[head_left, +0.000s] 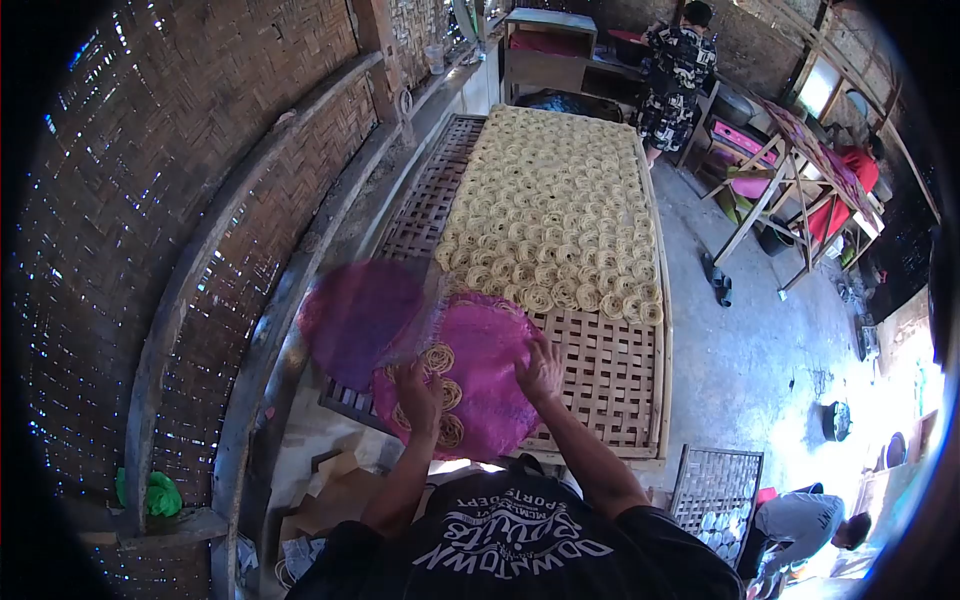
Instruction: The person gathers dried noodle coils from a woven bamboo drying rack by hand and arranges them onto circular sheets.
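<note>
A round pink-purple sheet (490, 375) lies at the near end of the woven bamboo rack, with several noodle-like coils (450, 395) along its left part. My left hand (418, 395) is over these coils, fingers apart and reaching forward; whether it touches one cannot be made out. My right hand (541, 368) rests at the sheet's right edge, its fingers spread. A second, darker purple round (365, 320), blurred, is left of the sheet. Beyond, rows of pale coils (555, 200) cover most of the rack (610, 385).
A woven wall (130, 180) with wooden beams runs along the left. One person (680, 75) stands beyond the rack, another (805, 525) bends at lower right, and a third in red (860, 170) is by a wooden frame (790, 185). Sandals (717, 280) lie on the floor.
</note>
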Demonstrator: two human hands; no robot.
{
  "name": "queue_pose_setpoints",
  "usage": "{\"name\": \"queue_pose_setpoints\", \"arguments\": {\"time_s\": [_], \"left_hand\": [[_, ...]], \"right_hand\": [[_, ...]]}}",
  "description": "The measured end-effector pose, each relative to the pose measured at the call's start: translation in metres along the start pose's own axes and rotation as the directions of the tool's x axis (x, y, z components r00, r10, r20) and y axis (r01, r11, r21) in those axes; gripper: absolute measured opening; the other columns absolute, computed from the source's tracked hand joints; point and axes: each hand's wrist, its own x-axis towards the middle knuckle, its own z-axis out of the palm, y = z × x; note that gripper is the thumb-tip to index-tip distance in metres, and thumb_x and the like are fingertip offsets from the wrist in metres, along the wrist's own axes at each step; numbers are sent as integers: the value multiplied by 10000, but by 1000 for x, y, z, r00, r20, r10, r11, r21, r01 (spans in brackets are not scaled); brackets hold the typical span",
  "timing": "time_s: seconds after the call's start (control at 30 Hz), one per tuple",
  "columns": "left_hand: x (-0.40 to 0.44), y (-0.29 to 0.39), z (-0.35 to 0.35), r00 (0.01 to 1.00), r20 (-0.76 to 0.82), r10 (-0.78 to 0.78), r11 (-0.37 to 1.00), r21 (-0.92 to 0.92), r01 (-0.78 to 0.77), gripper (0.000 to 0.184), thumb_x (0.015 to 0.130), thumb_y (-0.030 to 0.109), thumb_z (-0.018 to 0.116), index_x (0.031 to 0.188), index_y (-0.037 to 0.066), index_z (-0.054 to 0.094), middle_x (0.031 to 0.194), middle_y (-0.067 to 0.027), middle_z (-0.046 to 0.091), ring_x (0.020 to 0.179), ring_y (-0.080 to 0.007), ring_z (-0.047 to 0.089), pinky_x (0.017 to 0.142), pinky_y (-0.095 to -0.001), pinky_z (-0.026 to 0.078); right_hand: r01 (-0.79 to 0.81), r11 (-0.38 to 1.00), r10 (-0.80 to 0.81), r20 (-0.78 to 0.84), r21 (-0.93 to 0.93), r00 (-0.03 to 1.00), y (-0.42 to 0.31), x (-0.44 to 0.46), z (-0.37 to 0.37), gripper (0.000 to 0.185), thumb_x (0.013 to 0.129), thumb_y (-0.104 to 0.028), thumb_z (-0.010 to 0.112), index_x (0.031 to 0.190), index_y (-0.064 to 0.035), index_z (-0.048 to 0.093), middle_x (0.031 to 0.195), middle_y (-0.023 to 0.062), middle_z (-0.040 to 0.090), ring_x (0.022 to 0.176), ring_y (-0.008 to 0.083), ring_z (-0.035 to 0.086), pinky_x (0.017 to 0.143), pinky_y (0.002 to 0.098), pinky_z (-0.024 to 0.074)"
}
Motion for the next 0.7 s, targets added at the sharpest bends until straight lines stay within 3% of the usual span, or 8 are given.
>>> {"name": "queue_pose_setpoints", "arguments": {"time_s": [0.07, 0.17, 0.27, 0.37, 0.47, 0.67, 0.7], "left_hand": [[8, -19, 5, 996, -49, -73, 997, -2, 73, 486, 779, 122, 723, 1222, 12, 559, 1214, -202, 566, 1182, -381, 507, 1014, -456, 402], [-11, -33, -17, 941, -210, -264, 946, 136, 295, 587, 777, 177, 733, 1293, 10, 507, 1246, -217, 553, 1211, -401, 488, 1040, -463, 380], [-48, -62, -19, 843, -105, -528, 846, 19, 533, 663, 770, 220, 740, 1332, -2, 468, 1287, -230, 532, 1230, -416, 474, 1046, -466, 372], [-60, -56, -22, 835, -108, -540, 840, 1, 543, 712, 764, 232, 737, 1360, -16, 437, 1327, -252, 502, 1241, -428, 466, 1048, -471, 363], [-58, -51, -30, 798, -54, -600, 787, -222, 576, 673, 765, 207, 728, 1333, -36, 459, 1334, -265, 492, 1246, -400, 474, 1036, -443, 383], [-73, -69, -13, 731, -129, -670, 727, -314, 611, 596, 748, 190, 748, 1243, -57, 527, 1143, -234, 608, 1011, -340, 601, 909, -391, 468], [-74, -70, -11, 673, -144, -725, 679, -311, 665, 570, 742, 193, 753, 1211, -58, 548, 1089, -224, 624, 962, -338, 609, 884, -399, 474]], "right_hand": [[-162, 983, 161, -21, -88, 987, 10, 3, -1, 572, 792, -336, 726, 1256, -53, 549, 1231, 150, 568, 1175, 364, 503, 1024, 478, 387], [-144, 971, 174, 156, -191, 972, 25, 6, -3, 692, 799, -408, 712, 1334, -38, 478, 1260, 166, 549, 1163, 365, 510, 1017, 505, 376], [-253, 960, 275, 263, -117, 925, 28, 15, -1, 679, 802, -466, 700, 1326, -86, 495, 1287, 143, 539, 1188, 338, 495, 993, 507, 373], [-316, 937, 347, 320, -146, 882, 30, 25, 6, 626, 786, -485, 709, 1261, -107, 553, 1245, 123, 575, 1170, 326, 506, 985, 495, 376], [-353, 924, 382, 360, -146, 851, 30, 33, 7, 524, 783, -462, 705, 1166, -114, 618, 1166, 123, 622, 1139, 324, 528, 975, 471, 388], [-287, 956, 291, 316, -60, 903, 30, 33, 13, 412, 770, -379, 679, 1036, -66, 652, 1009, 155, 672, 1038, 336, 593, 910, 456, 448], [-270, 963, 266, 288, -26, 920, 28, 32, 14, 419, 770, -378, 677, 1035, -55, 647, 989, 164, 676, 1018, 338, 604, 898, 456, 458]]}}
